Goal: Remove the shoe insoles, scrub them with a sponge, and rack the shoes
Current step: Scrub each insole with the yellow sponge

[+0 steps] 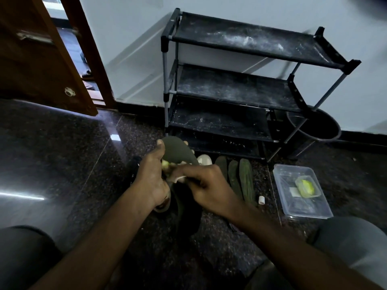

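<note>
Head view: the left hand [152, 178] grips the insole [178, 149], whose long axis points away toward the rack [230, 91]. The right hand [207, 183], just right of the left hand, pinches the sponge [167, 165] against the insole's near part.

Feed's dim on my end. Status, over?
Left grip holds insole. Right grip pinches sponge against it. Three insoles on floor before rack.

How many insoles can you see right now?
4: one insole held in the left hand; three side by side before the rack. More may be hidden.
</note>
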